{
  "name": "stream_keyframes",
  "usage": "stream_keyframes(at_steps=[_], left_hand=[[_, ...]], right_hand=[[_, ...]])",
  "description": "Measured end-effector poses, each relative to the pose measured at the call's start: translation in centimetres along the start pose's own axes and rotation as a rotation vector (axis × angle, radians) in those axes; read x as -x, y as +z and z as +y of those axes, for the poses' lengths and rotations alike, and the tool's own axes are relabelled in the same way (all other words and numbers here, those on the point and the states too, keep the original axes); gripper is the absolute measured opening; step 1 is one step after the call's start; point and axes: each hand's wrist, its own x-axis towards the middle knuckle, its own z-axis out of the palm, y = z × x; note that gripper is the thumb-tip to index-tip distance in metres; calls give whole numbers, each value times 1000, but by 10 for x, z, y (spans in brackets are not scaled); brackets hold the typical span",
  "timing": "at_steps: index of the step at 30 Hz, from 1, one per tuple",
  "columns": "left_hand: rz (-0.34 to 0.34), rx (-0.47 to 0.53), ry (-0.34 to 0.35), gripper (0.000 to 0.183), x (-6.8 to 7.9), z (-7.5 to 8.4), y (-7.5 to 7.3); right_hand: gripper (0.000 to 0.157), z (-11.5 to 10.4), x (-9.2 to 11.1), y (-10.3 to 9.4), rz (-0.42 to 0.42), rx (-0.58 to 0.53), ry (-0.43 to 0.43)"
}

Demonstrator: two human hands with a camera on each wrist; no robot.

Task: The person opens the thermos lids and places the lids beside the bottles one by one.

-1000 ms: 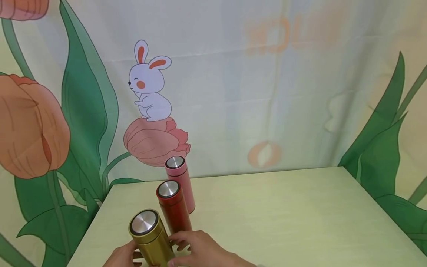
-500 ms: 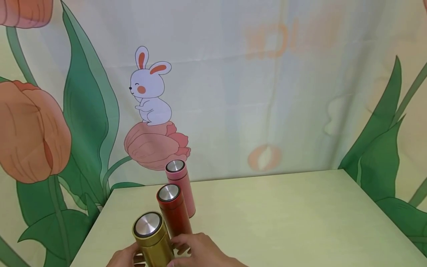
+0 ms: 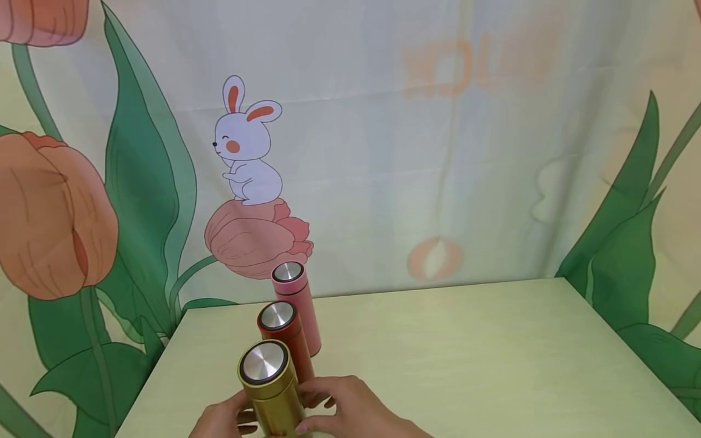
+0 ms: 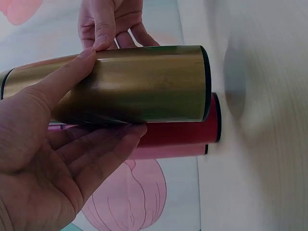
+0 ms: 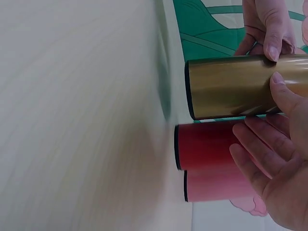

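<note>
My left hand (image 3: 219,417) and right hand (image 3: 356,410) hold a gold thermos bottle (image 3: 276,407) from its two sides, thumbs on the near side and fingers behind. It stands upright with a brushed steel lid top. In the left wrist view, a gap shows between the black base of the gold bottle (image 4: 159,84) and the table, where a dim reflection lies. Just behind it stands a red thermos bottle (image 3: 298,350), partly covered by the gold one. A pink thermos bottle (image 3: 306,310) is farthest back, in line with them.
The pale wood-grain table (image 3: 465,353) stretches to the right of the bottles. A fabric backdrop (image 3: 356,152) printed with a rabbit, tulips and leaves hangs along the table's back edge.
Both hands have carried the gold bottle to the right, so it now overlaps more of the red one. The head view tilted slightly early on. Red and pink bottles have stayed put.
</note>
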Motion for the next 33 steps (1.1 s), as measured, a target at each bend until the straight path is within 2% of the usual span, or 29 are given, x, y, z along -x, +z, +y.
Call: stream_keyframes(at_steps=[5, 11, 17, 23, 28, 33], left_hand=[[-54, 30, 6, 90, 3, 10, 9], [-67, 56, 68, 84, 5, 25, 19], [-93, 103, 102, 86, 3, 39, 28], [-102, 128, 174, 75, 1, 57, 39], [-87, 158, 243, 70, 0, 70, 48], [-24, 146, 354, 63, -1, 78, 58]], right_hand=[[41, 3, 12, -10, 17, -2, -12], [40, 6, 27, -23, 46, 2, -35], [40, 11, 40, -36, 77, 4, -29], [42, 18, 53, -48, 118, 26, -53], [41, 22, 62, -58, 163, 51, -54], [43, 24, 70, -68, 192, 40, -13]])
